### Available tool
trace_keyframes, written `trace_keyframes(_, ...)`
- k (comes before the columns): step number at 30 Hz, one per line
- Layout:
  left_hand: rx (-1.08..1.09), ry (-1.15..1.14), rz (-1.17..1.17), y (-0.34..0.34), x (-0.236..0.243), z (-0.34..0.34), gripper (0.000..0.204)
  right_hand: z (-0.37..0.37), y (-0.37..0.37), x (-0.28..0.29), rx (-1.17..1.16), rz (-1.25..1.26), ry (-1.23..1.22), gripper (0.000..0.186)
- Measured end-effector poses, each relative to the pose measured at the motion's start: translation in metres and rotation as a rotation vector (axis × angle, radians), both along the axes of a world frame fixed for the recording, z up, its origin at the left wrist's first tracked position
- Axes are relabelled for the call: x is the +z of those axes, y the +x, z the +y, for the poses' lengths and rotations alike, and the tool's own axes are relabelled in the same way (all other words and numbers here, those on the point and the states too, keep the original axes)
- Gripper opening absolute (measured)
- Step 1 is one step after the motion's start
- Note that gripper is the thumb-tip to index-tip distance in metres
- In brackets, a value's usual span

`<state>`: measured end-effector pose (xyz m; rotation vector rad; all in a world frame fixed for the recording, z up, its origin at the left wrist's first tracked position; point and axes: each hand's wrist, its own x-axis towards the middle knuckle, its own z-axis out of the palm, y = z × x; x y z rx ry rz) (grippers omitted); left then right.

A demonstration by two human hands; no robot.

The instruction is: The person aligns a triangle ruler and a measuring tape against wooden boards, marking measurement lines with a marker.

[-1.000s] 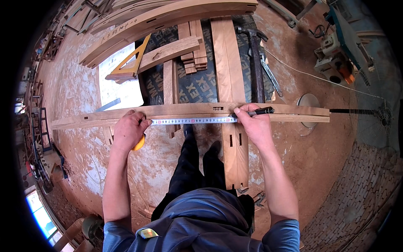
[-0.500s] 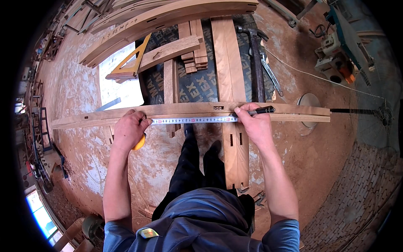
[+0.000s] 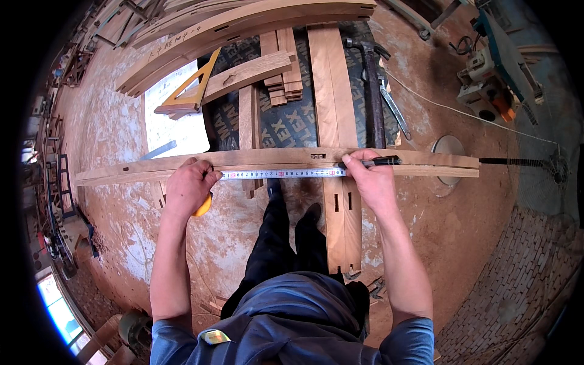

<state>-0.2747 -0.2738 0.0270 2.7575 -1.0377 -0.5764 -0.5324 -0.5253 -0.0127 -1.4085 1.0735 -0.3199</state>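
Two long wooden rails point(image 3: 267, 159) lie side by side across the work area, with small mortises cut in the far one. Stretched along their near edge is a tape measure blade point(image 3: 280, 174). My left hand point(image 3: 191, 187) is closed on the tape measure at its case end; part of the yellow case point(image 3: 203, 205) pokes out below the palm. At the blade's other end, my right hand point(image 3: 371, 179) pinches the tape against the wood. That same hand also holds a black pen point(image 3: 383, 160), pointing to the right. The blade's tip is hidden under the right hand.
Beneath the rails, two mortised boards point(image 3: 333, 97) run lengthwise. A hammer point(image 3: 371, 91) and a wrench point(image 3: 395, 109) lie to their right. At far left are a yellow set square point(image 3: 193, 85), a paper sheet point(image 3: 176, 131) and stacked timbers point(image 3: 243, 24). A machine point(image 3: 490, 79) stands far right.
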Motion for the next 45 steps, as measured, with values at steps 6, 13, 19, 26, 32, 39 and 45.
trace_keyframes(6,-0.021,-0.028,-0.02,0.0,0.0,0.001,0.027,0.003,0.004,0.005,-0.004,-0.007,0.006,0.017)
trace_keyframes(13,-0.002,-0.015,-0.003,0.0,-0.001,0.001,0.027,0.006,0.006,0.009,0.058,-0.011,-0.054,0.022)
trace_keyframes(19,-0.009,-0.014,-0.019,0.0,0.0,0.001,0.028,0.014,0.012,0.002,0.059,-0.095,0.002,0.02)
trace_keyframes(26,0.001,0.002,-0.012,0.0,0.0,0.001,0.028,0.021,0.027,0.005,0.135,-0.1,-0.023,0.02)
trace_keyframes(32,-0.007,-0.018,-0.013,0.0,0.0,0.002,0.028,0.02,0.034,0.012,0.141,0.0,0.019,0.021)
trace_keyframes(39,-0.016,-0.015,-0.021,0.0,-0.001,0.002,0.029,0.019,0.036,0.008,0.14,0.008,0.067,0.021)
trace_keyframes(45,-0.019,-0.028,-0.027,0.0,-0.001,0.002,0.029,0.019,0.035,0.001,0.154,0.005,0.061,0.021)
